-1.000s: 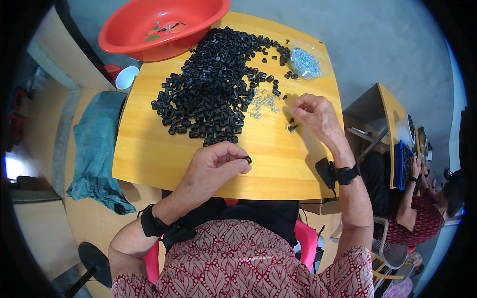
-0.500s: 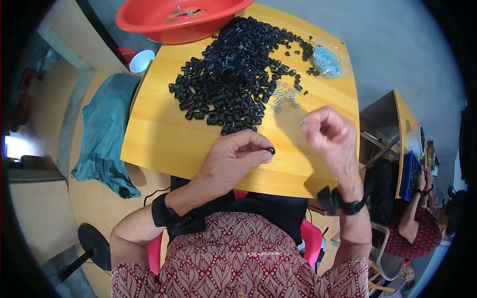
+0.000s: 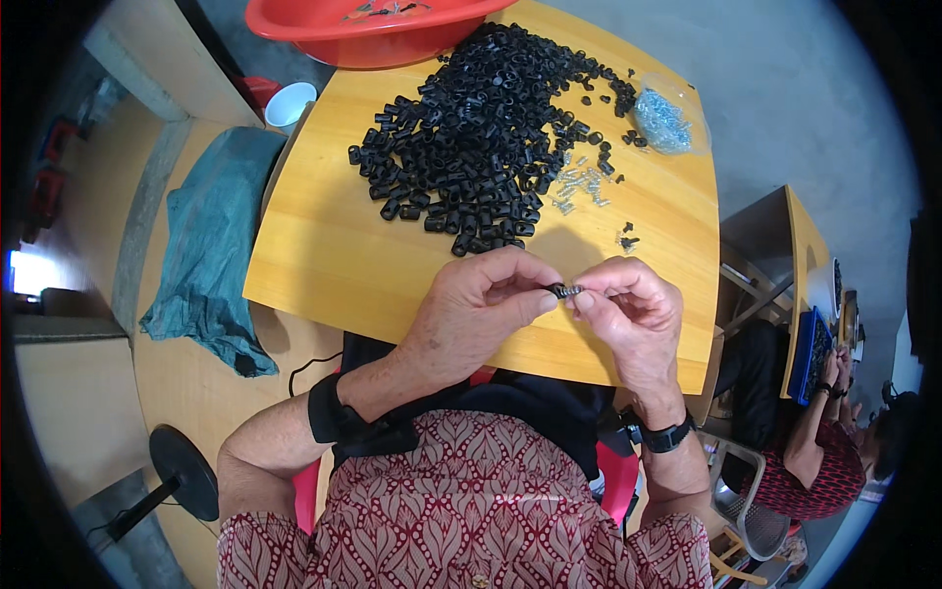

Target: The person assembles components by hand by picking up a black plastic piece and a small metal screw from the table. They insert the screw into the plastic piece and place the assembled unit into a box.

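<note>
My left hand (image 3: 461, 312) pinches a small black plastic piece (image 3: 556, 290) between thumb and fingers, above the near part of the yellow table (image 3: 324, 265). From the right, my right hand (image 3: 638, 319) grips a small metal spring (image 3: 573, 291) in its fingertips. The spring's end meets the black piece, and fingers hide part of both. Just beyond my hands spreads a large heap of black plastic pieces (image 3: 471, 128). Several small silvery springs (image 3: 581, 185) lie loose to the right of the heap. A few tiny black and metal bits (image 3: 628, 239) lie beyond my right hand.
A red basin (image 3: 383, 44) stands at the far left of the table. At the far right lies a clear bag of silvery parts (image 3: 663, 123). Green-blue cloth (image 3: 216, 236) hangs left of the table. Another person (image 3: 814, 461) works at the right beside a blue tray (image 3: 811, 353).
My right hand has moved left and down to my left hand, bringing the spring against the black piece. The whole view has shifted slightly.
</note>
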Tool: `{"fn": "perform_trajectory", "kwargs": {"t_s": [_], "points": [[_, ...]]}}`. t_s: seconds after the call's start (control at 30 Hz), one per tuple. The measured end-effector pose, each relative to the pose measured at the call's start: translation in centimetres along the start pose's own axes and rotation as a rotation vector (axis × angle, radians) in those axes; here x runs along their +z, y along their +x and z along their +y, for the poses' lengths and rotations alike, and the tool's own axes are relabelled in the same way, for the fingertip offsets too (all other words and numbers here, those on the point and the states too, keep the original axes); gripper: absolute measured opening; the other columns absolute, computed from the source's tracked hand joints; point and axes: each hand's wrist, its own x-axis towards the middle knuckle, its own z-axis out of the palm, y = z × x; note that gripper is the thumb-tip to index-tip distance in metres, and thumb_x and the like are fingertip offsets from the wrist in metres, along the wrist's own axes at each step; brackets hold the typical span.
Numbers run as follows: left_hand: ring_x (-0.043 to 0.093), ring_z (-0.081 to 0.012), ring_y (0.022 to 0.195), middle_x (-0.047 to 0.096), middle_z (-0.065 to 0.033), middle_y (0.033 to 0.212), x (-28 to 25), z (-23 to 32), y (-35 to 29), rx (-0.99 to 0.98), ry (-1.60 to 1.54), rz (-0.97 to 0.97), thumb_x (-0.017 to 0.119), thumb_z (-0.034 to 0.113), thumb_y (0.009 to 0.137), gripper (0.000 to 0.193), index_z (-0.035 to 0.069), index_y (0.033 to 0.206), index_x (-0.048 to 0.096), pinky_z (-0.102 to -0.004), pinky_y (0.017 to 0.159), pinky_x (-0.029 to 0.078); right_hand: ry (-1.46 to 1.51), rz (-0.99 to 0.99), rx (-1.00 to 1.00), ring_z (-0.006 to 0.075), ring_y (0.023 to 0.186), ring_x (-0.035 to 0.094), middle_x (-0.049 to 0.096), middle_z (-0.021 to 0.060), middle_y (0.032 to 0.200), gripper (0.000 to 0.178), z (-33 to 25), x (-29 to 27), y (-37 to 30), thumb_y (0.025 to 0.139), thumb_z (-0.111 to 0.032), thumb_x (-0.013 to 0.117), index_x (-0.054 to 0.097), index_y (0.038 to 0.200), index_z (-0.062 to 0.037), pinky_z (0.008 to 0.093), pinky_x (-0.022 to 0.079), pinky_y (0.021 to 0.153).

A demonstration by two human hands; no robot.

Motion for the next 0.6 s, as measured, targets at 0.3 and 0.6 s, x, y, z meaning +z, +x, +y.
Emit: {"fn": "perform_trajectory", "kwargs": {"t_s": [0.3, 0.6], "points": [[0.062, -0.0088, 0.099, 0.066, -0.0037, 0.103, -0.2, -0.1, 0.1, -0.018, 0.010, -0.023, 0.067, 0.002, 0.091, 0.018, -0.001, 0.108, 0.063, -0.0235, 0.090, 0.050, -0.234, 0.006, -0.089, 0.0071, 0.076, 0.056, 0.066, 0.0019, 0.089, 0.016, 0.4, 0.0, 0.1, 0.083, 0.006, 0.070, 0.069, 0.098, 0.0009, 0.0229, 0.046, 0.070], [0.063, -0.0094, 0.096, 0.067, -0.0048, 0.102, -0.2, -0.1, 0.0, -0.090, 0.071, 0.012, 0.066, 0.003, 0.091, 0.018, -0.002, 0.108, 0.063, -0.0249, 0.089, 0.050, -0.737, -0.091, -0.426, 0.0260, 0.078, 0.065, 0.065, 0.0123, 0.087, 0.020, -1.1, 0.3, 0.6, 0.074, 0.003, 0.074, 0.069, 0.093, -0.0008, 0.0334, 0.053, 0.067]]}}
